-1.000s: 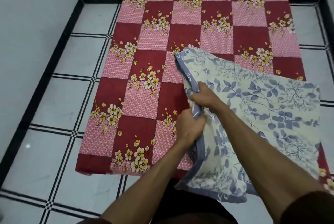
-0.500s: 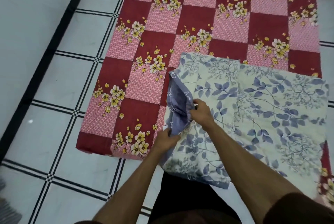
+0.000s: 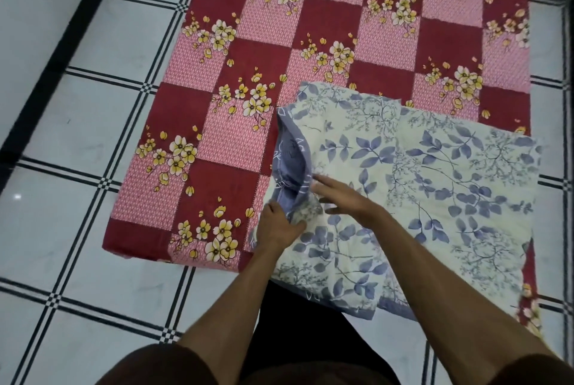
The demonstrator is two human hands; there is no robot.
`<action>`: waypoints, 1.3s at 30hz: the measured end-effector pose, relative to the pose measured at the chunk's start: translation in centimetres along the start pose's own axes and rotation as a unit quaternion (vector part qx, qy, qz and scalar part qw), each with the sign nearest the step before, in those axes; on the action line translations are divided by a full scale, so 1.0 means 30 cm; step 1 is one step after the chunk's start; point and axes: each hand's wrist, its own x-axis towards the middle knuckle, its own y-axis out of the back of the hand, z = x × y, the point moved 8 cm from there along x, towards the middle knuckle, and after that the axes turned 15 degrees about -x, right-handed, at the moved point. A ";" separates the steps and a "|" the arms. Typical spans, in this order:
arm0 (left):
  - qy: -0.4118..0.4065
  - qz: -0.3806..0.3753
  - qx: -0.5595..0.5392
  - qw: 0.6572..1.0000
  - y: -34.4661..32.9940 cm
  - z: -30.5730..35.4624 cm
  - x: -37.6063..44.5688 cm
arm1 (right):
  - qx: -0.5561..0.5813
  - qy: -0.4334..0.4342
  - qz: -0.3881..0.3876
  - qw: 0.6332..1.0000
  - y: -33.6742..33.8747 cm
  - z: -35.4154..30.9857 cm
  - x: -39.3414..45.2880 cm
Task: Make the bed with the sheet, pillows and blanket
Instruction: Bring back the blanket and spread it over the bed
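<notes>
A low mattress lies on the floor under a red and pink checked sheet [image 3: 310,42] with yellow flowers. On its near right part rests a cream folded blanket [image 3: 435,198] printed with blue leaves and edged in blue-grey. My left hand [image 3: 278,226] grips the blanket's left edge where the blue-grey border folds up. My right hand [image 3: 338,196] lies flat on the blanket just right of that fold, fingers spread and pointing left. No pillow is in view.
White floor tiles [image 3: 77,136] with black lines surround the mattress. A black skirting line [image 3: 62,52] and a pale wall run along the left. My dark trousers [image 3: 310,338] show at the bottom, at the mattress's near edge.
The blanket has come down from being held up and now lies on the mattress. My right hand has let go of the edge and flattened on the cloth. The camera has tilted lower.
</notes>
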 end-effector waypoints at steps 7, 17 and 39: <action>0.064 -0.014 -0.073 0.995 0.040 -0.052 0.049 | -0.118 -0.041 -0.038 0.991 -0.086 0.141 0.042; -0.011 -0.065 -0.062 0.996 -0.027 0.102 -0.031 | -0.136 -0.008 0.139 0.981 0.077 0.052 0.040; -0.272 -0.162 -0.041 0.948 -0.182 0.644 -0.308 | -0.433 -0.096 0.161 0.881 0.418 -0.020 -0.086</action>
